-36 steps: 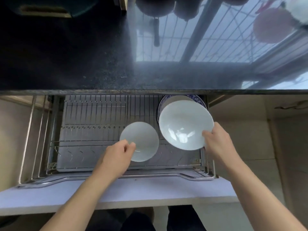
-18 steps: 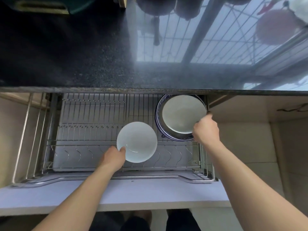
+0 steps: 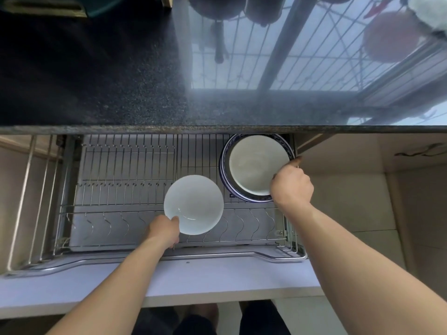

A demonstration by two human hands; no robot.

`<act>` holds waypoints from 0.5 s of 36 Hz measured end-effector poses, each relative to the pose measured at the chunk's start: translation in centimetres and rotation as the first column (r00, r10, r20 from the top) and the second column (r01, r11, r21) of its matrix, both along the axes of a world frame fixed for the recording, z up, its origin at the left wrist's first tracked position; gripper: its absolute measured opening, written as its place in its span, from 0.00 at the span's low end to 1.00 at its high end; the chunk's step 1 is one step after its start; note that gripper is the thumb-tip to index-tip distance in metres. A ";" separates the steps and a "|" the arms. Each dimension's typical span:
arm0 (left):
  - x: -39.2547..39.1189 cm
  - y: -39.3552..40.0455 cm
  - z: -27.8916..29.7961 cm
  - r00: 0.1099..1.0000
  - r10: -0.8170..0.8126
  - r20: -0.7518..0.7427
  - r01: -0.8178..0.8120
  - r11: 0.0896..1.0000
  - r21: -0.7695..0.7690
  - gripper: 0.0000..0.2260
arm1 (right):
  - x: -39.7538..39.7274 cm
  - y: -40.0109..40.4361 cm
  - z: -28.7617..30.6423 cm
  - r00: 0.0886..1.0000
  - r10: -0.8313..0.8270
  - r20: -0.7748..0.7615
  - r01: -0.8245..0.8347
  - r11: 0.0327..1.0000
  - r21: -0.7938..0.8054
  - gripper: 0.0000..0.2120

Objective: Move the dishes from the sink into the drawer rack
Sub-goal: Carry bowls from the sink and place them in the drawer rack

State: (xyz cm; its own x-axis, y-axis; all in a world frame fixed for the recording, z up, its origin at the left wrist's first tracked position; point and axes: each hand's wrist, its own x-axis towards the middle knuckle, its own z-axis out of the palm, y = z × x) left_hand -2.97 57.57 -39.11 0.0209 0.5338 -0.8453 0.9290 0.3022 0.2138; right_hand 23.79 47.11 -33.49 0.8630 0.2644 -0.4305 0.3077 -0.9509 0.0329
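Dishes, two in play, both already over the drawer rack [image 3: 125, 189]; landmark = blue-rimmed plate [image 3: 223, 175] lying flat at the rack's back-right corner, partly under the dark countertop [image 3: 96, 81] edge; larger white bowl [image 3: 256, 163] sits nested on that plate, mouth up; right hand [image 3: 291, 187] is at the plate's near-right edge, fingers curled on the bowl's rim, looks like a grip not yet let go; small white bowl [image 3: 193, 204] is just near-left of the blue-rimmed plate, apart from it, tilted with its mouth toward the camera, held above the wavy front wires; left hand [image 3: 164, 232] pinches its near-left rim, thumb on the inside; no long axis on a round bowl, so what counts is tilt and the free wire slots directly below and left of it; left hand is nearer that spot, likely sets it there.

Versus a second ago: the large bowl was held up, tilted, in front of the plate; now it is down and nested; right hand has followed it back toward the corner; small bowl and left hand barely moved.
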 end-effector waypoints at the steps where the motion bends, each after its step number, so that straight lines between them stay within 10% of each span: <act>1: 0.0 0.0 0.0 1.000 -0.001 0.012 0.001 1.000 0.001 0.19 | 0.0 0.0 0.0 1.000 0.007 0.008 -0.007 1.000 -0.003 0.38; 11: -1.2 0.3 4.8 0.992 -0.108 0.071 0.098 0.986 0.139 0.17 | -2.4 -2.3 3.5 0.997 -0.081 -0.001 0.078 0.961 0.265 0.23; 18: -3.1 0.7 12.8 0.979 -0.162 0.125 0.138 0.974 0.182 0.18 | -8.4 -2.1 6.4 0.885 0.130 -0.448 0.088 0.897 0.434 0.23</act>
State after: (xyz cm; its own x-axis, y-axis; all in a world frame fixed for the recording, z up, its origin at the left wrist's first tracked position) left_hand -6.02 58.30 -26.33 0.2217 0.6521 -0.7250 0.9186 0.1098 0.3796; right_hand 15.42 45.03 -27.12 0.5896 0.5314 -0.6083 0.2034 -0.8265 -0.5249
